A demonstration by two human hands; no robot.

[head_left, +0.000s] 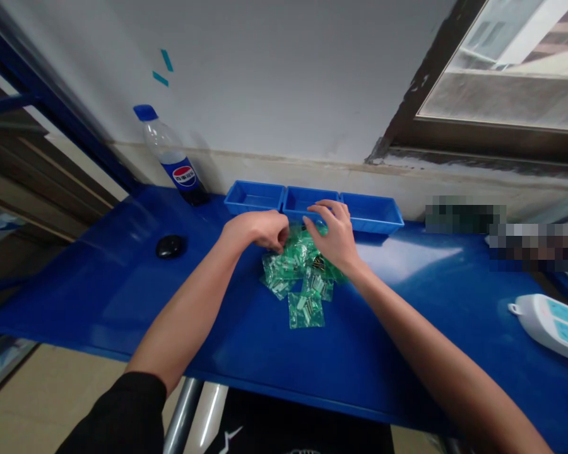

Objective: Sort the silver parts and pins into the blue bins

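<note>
A blue table (pixel 246 350) bears green bags (pixel 307 310), three blue bins (pixel 311 197), a bottle (pixel 182 171), a mouse (pixel 169 246), a white object (pixel 538 323)

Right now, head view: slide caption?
Left hand and right hand at heaped green packets on a blue table, three blue trays behind.

left sleeve (pixel 118 413): black, short, matte, plain on the part that shows. hem is a clean edge wrapping the arm near the elbow. left forearm (pixel 192 302) bare from hem down, tapers to a narrower wrist. left hand (pixel 272 230) bare too. right forearm (pixel 435 340) bare all the way to the picture's edge, long and slim, same taper; right hand (pixel 336 239) bare, slender fingers. torso side: black garment (pixel 312 422) at the bottom edge, same dark tone as the sleeve. it carries a jagged white mark (pixel 230 436) on its left, lightning-ish, plus a pale curved print (pixel 305 451) mid-bottom, cut off, can't read it.
</note>
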